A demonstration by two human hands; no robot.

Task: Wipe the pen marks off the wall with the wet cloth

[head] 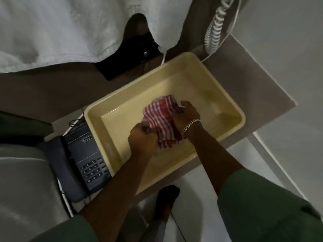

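Note:
A red-and-white striped cloth (161, 117) is bunched up over a pale yellow rectangular basin (97, 110) that holds shallow water. My left hand (142, 139) grips the cloth's near-left end with closed fingers. My right hand (187, 115), with a silver bracelet on the wrist, grips the cloth's right side. Both hands are over the middle of the basin. No pen marks show on the grey wall (288, 41) at the right.
A dark desk telephone (80, 163) lies just left of the basin on a brown bedside top (258, 81). A coiled white cord (215, 27) hangs at the back right. White bedding (52, 28) fills the upper left. My foot (167, 194) stands on the pale floor below.

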